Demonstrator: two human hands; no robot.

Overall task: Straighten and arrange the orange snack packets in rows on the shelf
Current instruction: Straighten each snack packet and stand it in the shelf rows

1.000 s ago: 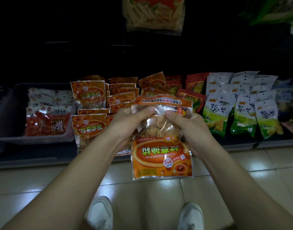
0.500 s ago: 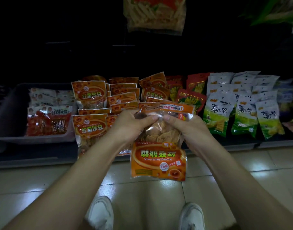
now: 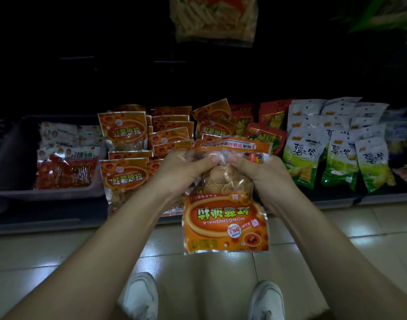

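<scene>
Head view: left hand point(image 3: 178, 174) and right hand point(image 3: 265, 179) both pinch an upside-down orange snack packet point(image 3: 225, 222) held between them; stacked orange packets point(image 3: 124, 130) lie on the shelf point(image 3: 48, 218) just beyond the left hand.

A glossy orange plastic packet point(image 3: 225, 222), clear and crinkled at its window, is catching the light. Smooth glazed floor tiles point(image 3: 371, 227) are shining with reflections. A grey plastic tray point(image 3: 11, 153) is looking matt.
</scene>
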